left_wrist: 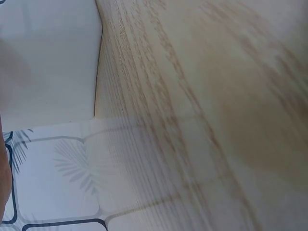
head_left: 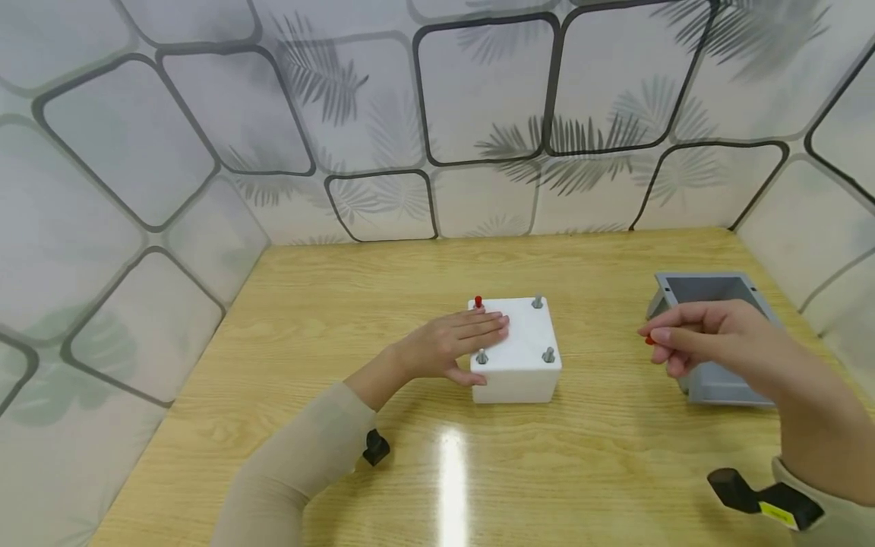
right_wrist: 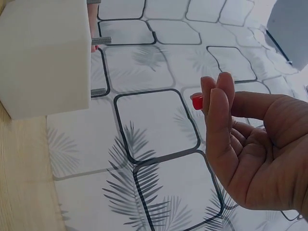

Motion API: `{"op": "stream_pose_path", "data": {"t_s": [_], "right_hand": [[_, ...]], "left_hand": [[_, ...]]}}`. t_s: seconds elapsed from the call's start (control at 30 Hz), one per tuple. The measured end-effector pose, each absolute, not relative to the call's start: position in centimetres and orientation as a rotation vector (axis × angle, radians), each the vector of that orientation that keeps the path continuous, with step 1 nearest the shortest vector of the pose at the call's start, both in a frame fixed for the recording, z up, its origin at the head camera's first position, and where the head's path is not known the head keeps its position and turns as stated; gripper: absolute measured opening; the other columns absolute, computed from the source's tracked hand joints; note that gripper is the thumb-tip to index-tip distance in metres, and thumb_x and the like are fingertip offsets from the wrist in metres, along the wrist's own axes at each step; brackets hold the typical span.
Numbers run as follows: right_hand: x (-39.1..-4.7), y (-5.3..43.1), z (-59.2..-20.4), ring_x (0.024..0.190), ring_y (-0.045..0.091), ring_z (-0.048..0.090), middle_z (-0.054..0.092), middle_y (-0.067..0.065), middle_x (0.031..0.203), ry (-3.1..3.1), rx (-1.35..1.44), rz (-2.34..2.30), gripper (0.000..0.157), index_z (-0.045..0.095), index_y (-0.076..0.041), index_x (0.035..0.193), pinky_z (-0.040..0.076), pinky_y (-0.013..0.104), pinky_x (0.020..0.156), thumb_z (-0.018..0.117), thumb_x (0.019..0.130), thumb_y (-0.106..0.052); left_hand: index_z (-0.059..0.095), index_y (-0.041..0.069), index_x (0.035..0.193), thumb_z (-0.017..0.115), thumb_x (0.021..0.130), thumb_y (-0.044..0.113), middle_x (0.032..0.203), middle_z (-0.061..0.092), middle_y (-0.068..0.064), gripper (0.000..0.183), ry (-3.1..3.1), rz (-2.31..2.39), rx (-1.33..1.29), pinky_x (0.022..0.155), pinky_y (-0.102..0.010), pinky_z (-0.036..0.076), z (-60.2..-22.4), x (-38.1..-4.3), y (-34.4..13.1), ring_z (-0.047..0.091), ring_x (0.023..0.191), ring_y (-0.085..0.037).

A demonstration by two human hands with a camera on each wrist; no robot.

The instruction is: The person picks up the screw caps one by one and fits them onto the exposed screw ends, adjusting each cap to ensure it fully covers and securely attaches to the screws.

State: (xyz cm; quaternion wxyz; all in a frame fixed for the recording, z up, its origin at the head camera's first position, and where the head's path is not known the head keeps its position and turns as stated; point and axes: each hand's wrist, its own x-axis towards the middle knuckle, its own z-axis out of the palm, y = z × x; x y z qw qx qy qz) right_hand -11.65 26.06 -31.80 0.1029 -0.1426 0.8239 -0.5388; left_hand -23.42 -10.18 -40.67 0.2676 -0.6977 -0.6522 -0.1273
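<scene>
Red cap in right fingers; smooth, boxy white block

In the head view, the right hand hides part of the tray at right and most of the cap. The left hand covers the left part of the box top. In the left wrist view, the box is cut off at upper left; the bench is blurred at right. In the right wrist view, the frame edge crops the box at upper left.
</scene>
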Motion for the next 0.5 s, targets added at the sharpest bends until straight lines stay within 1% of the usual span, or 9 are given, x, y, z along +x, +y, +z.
{"op": "stream_pose_path", "data": {"t_s": [0.13, 0.33, 0.5], "right_hand": [[-11.7, 25.7, -31.7, 0.065, 0.016, 0.064, 0.07, 0.005, 0.082, 2.413, -0.473, -1.61, 0.024, 0.068, -0.012, 0.104, 0.057, 0.03, 0.057, 0.05, 0.095, 0.0], [-11.8, 25.3, -31.5, 0.065, 0.015, 0.064, 0.069, 0.005, 0.082, 2.433, -0.502, -1.611, 0.021, 0.067, -0.01, 0.105, 0.057, 0.029, 0.057, 0.05, 0.095, -0.001], [-11.8, 24.6, -30.9, 0.066, 0.015, 0.064, 0.069, 0.006, 0.083, 2.446, -0.539, -1.603, 0.018, 0.065, -0.003, 0.106, 0.059, 0.031, 0.06, 0.051, 0.096, -0.004]], "left_hand": [[0.058, -0.008, 0.121, 0.07, 0.081, 0.046, 0.128, 0.057, -0.023, 0.069, -1.762, -0.334, -1.879, 0.11, -0.036, 0.037, -40.6, -23.4, -10.2, 0.054, 0.122, -0.031], [0.058, -0.008, 0.122, 0.067, 0.084, 0.047, 0.129, 0.057, -0.023, 0.068, -1.764, -0.341, -1.881, 0.11, -0.036, 0.037, -40.8, -23.5, -10.2, 0.053, 0.122, -0.031], [0.058, -0.008, 0.122, 0.067, 0.083, 0.046, 0.129, 0.056, -0.023, 0.068, -1.766, -0.35, -1.882, 0.111, -0.036, 0.036, -40.8, -23.5, -10.1, 0.053, 0.122, -0.031]]}}
